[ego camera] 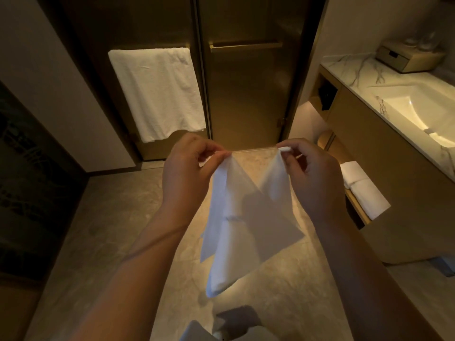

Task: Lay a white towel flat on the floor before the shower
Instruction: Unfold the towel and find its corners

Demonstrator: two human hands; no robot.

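A white towel (236, 230) hangs in the air in front of me, still partly folded, its lower end well above the floor. My left hand (187, 173) pinches its upper left corner between thumb and fingers. My right hand (312, 178) pinches the upper right corner. The two corners are held apart at chest height, and the cloth sags in a V between them. Behind the towel stand the brown glass shower doors (246, 94), with the tiled floor (123, 230) in front of them.
Another white towel (157, 92) hangs on the left door's bar. A marble vanity with a sink (418, 109) runs along the right, with folded white towels (364, 188) on a low shelf beneath. A dark wall panel (24, 180) is at the left.
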